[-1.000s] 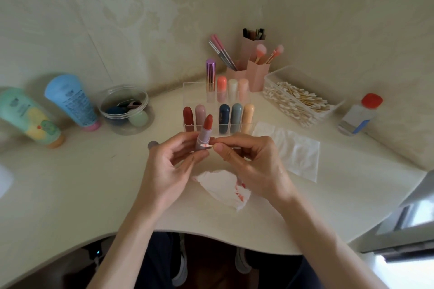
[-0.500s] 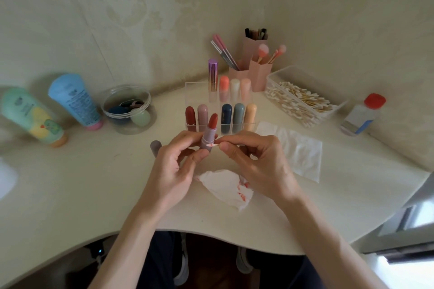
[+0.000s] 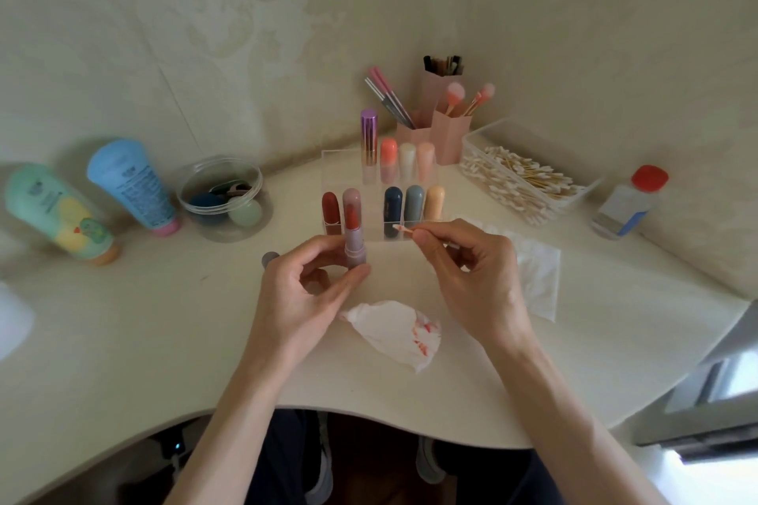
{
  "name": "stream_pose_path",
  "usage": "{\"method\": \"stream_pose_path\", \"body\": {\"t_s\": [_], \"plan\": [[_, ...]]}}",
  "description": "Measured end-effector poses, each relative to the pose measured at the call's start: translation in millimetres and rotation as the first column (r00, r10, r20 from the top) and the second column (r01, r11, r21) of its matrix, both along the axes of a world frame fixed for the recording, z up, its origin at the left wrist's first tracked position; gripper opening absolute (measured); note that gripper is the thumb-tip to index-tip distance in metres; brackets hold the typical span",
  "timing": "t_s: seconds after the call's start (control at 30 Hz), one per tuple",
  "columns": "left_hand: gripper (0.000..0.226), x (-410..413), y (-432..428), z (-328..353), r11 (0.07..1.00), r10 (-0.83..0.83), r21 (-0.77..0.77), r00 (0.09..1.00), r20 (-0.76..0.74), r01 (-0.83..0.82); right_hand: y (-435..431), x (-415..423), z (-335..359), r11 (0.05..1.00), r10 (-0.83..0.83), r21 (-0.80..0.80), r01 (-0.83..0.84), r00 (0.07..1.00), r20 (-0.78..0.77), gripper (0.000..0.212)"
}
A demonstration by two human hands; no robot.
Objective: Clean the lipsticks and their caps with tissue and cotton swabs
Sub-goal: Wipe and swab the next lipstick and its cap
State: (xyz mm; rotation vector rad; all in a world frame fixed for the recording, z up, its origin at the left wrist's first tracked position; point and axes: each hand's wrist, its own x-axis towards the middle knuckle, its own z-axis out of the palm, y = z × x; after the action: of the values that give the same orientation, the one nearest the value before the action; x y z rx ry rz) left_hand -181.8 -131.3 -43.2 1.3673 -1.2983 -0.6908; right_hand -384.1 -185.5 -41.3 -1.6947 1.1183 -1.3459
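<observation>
While my left hand (image 3: pixel 303 295) holds the lipstick (image 3: pixel 353 242) just in front of the clear rack (image 3: pixel 340 160), the stick stands upright. Its long axis runs straight up and its red bullet points upward, overlapping a pink capped stick in the rack's front row. My left grip is curled round the base of the mauve barrel, thumb on one side and fingertips on the other.

My right hand (image 3: pixel 471 275), in front of the rack's right half, pinches a cotton swab (image 3: pixel 404 229). The swab lies nearly level, its red-smeared tip pointing left toward the lipstick but apart from it. My fingers hide most of its stem.

What looks like a grey cap (image 3: pixel 269 258) sits in front of the rack's left corner, half hidden behind my left hand. A red-stained tissue (image 3: pixel 393 330) lies on the table (image 3: pixel 123 320), nearer me than the rack.
</observation>
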Motion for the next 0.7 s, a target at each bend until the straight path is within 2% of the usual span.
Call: {"method": "stream_pose_path", "body": {"t_s": [0.13, 0.27, 0.4, 0.7], "plan": [[0.015, -4, -2, 3, 0.996, 0.07, 0.041, 0.99, 0.122, -0.075, -1, -3, 0, 0.999, -0.04, 0.008, 0.04, 0.999, 0.016, 0.01], [0.018, -8, -9, 2, 0.988, 0.093, 0.104, 0.973, 0.21, -0.117, -3, -4, -2, 0.997, -0.076, 0.025, 0.076, 0.997, 0.01, 0.01], [0.022, -15, -20, 2, 0.987, 0.131, 0.048, 0.936, 0.326, -0.154, -3, -6, -3, 0.995, -0.091, 0.046, 0.091, 0.996, 0.007, 0.009], [0.026, -23, -25, 5, 0.971, 0.219, -0.018, 0.852, 0.475, -0.24, -3, -6, -1, 0.993, -0.108, 0.055, 0.109, 0.994, -0.015, 0.009]]}}
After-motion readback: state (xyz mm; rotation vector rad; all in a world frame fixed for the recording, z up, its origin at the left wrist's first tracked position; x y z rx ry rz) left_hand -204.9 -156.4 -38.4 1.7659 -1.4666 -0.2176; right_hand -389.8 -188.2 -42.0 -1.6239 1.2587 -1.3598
